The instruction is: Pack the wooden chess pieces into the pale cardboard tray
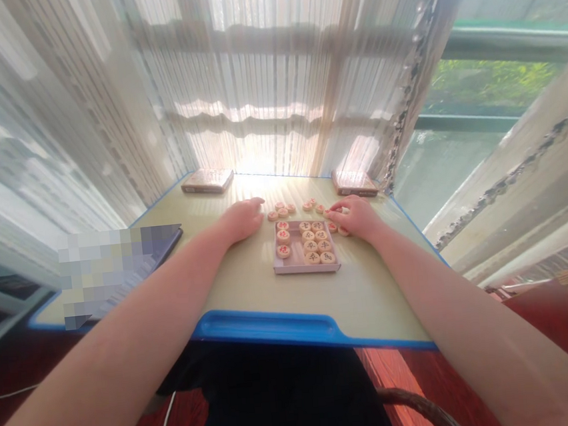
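A shallow open box (pixel 296 267) of Chinese chess pieces lies on the table. Three red-marked pieces (pixel 283 236) stand in its left column, with a gap among them, and several black-marked pieces (pixel 310 246) fill two columns on its right. Beyond the box, loose round pieces (pixel 282 212) are scattered in small groups. My right hand (pixel 357 216) pinches a Chinese chess piece (pixel 327 213) near the box's far right corner; other pieces (pixel 343 231) lie beneath that hand. To the left of the loose pieces, my left hand (pixel 244 219) rests with fingers extended, holding nothing.
The pale table (pixel 266 292) has a blue rim and a blue front tray groove (pixel 269 325). Flat boxes stand at the back left (pixel 207 181) and back right (pixel 354 183). At left lies a dark-edged, partly pixelated object (pixel 164 248). Sheer curtains (pixel 260 74) hang behind.
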Tool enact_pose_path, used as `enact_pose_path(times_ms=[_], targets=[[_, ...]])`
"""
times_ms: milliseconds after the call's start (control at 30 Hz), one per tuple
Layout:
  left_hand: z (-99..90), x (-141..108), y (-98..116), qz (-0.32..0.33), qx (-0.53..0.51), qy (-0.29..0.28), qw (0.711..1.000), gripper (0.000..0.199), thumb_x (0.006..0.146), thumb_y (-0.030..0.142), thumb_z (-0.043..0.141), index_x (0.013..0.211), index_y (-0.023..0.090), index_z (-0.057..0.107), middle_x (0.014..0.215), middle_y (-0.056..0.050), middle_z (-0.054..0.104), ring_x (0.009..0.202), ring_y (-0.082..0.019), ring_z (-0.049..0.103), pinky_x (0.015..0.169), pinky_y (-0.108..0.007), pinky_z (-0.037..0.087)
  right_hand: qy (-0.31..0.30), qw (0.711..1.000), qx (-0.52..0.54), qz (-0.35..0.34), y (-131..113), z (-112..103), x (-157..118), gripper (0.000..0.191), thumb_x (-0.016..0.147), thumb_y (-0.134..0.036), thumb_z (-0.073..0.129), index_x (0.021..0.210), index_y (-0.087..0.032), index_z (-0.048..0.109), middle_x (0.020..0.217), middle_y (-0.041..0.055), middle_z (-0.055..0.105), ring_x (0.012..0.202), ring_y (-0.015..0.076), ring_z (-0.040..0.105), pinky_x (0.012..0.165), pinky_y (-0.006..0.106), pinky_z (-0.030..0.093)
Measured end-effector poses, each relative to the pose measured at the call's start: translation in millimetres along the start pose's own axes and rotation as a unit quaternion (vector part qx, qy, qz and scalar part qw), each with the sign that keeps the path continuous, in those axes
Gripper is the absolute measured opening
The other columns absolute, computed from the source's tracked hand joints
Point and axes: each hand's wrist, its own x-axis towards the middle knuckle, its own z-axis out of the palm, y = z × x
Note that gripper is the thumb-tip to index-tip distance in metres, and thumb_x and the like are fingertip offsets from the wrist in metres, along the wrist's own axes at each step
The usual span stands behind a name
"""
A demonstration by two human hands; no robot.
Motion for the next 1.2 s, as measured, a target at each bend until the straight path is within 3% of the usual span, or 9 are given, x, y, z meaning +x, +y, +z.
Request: enact_pose_path(times_ms=[233, 467, 600, 667, 767, 933, 1000, 1200], targets=[[-1.6, -1, 0, -0.005, -0.001, 0.006, 1.000, 0.047, 0.086, 0.030, 0.040, 0.130, 0.017, 0.051, 0.127, -0.009, 0.060, 0.114, -0.023, 0.057, 0.098, -0.032, 0.043, 0.003, 0.999, 0.013, 0.029, 3, -3, 1, 0.033, 0.084, -0.026, 0.050, 0.107, -0.018, 0.071, 0.106, 0.0096, 0.070, 0.102, 0.0214, 0.061, 0.094, 0.032, 0.040], [-2.7, -2, 1, 0.011, -0.002, 0.003, 1.000, 0.045, 0.086, 0.030, 0.040, 0.126, 0.015, 0.055, 0.124, -0.011, 0.061, 0.113, -0.024, 0.057, 0.097, -0.034, 0.044, -0.001, 0.998, -0.039, 0.042, 10, -10, 0, 0.025, 0.075, -0.025, 0.058, 0.094, -0.019, 0.074, 0.104, 0.0091, 0.069, 0.098, 0.0227, 0.060, 0.093, 0.034, 0.039], [-2.4, -3, 2, 0.026, 0.003, 0.000, 1.000, 0.044, 0.086, 0.031, 0.040, 0.125, 0.016, 0.056, 0.124, -0.010, 0.062, 0.113, -0.024, 0.057, 0.097, -0.034, 0.044, 0.023, 1.000, 0.004, 0.000, 7, -5, -2, 0.031, 0.082, -0.036, 0.054, 0.103, -0.021, 0.072, 0.109, 0.0081, 0.067, 0.102, 0.0223, 0.057, 0.095, 0.035, 0.037], [-2.7, -3, 3, 0.032, 0.006, -0.006, 0.999, 0.044, 0.086, 0.031, 0.040, 0.125, 0.015, 0.056, 0.124, -0.011, 0.061, 0.114, -0.024, 0.057, 0.098, -0.034, 0.044, 0.002, 0.999, 0.010, -0.033, 2, -2, -4, 0.033, 0.082, -0.044, 0.054, 0.096, -0.022, 0.074, 0.099, 0.0072, 0.070, 0.100, 0.0229, 0.056, 0.094, 0.036, 0.037], [-3.6, -3, 3, 0.032, 0.007, -0.011, 0.999, 0.045, 0.086, 0.031, 0.039, 0.124, 0.014, 0.056, 0.126, -0.011, 0.060, 0.116, -0.024, 0.056, 0.099, -0.034, 0.043, -0.020, 0.999, 0.018, -0.027, -3, -1, -6, 0.031, 0.079, -0.045, 0.058, 0.090, -0.020, 0.074, 0.081, 0.0062, 0.070, 0.090, 0.0225, 0.058, 0.086, 0.034, 0.041], [-2.0, -2, 1, 0.033, 0.008, -0.005, 0.999, 0.044, 0.086, 0.033, 0.041, 0.124, 0.015, 0.057, 0.125, -0.009, 0.061, 0.116, -0.023, 0.055, 0.101, -0.033, 0.041, 0.042, 0.999, 0.020, -0.019, -2, 2, -5, 0.026, 0.078, -0.039, 0.059, 0.087, -0.019, 0.075, 0.108, 0.0065, 0.069, 0.104, 0.0248, 0.054, 0.093, 0.035, 0.038], [-0.9, -2, 0, 0.036, 0.010, -0.002, 0.999, 0.044, 0.086, 0.032, 0.041, 0.123, 0.016, 0.057, 0.125, -0.009, 0.060, 0.116, -0.022, 0.055, 0.101, -0.033, 0.041, 0.034, 0.999, 0.020, -0.027, -2, 2, -5, 0.026, 0.080, -0.037, 0.057, 0.092, -0.021, 0.075, 0.113, 0.0055, 0.068, 0.107, 0.0246, 0.053, 0.096, 0.036, 0.037], [-1.4, -2, 1, 0.043, 0.008, 0.002, 0.999, 0.044, 0.086, 0.031, 0.040, 0.122, 0.013, 0.058, 0.124, -0.010, 0.061, 0.115, -0.023, 0.055, 0.100, -0.034, 0.042, -0.025, 0.999, -0.006, -0.024, -5, -2, -3, 0.029, 0.078, -0.042, 0.059, 0.088, -0.019, 0.074, 0.096, 0.0075, 0.070, 0.099, 0.0247, 0.056, 0.094, 0.037, 0.038]])
